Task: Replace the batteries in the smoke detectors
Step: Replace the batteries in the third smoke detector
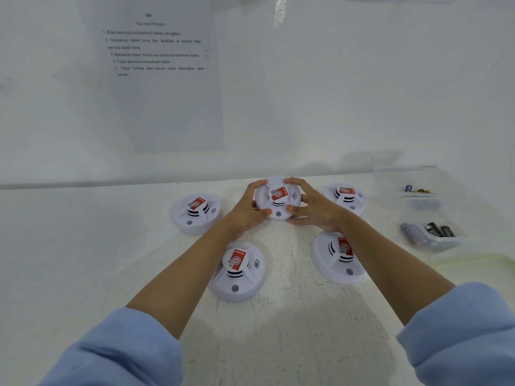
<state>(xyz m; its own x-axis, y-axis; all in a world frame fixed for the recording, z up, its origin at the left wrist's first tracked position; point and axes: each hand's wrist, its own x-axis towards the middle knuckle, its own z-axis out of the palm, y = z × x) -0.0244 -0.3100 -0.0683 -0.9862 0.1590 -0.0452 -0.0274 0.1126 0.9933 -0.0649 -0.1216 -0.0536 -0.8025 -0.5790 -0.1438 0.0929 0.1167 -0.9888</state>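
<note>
White table [292, 316], smoke detector [278, 197] gripped between left hand [246, 208], right hand [313, 206]

A printed sheet [164, 79] of numbered instructions hangs on a white wall [334, 93]. A strip of clear tape [280, 9] sticks high on the wall. Below, a scuffed white table [83, 260] holds a pale green tray [479, 264] at its right edge.
</note>
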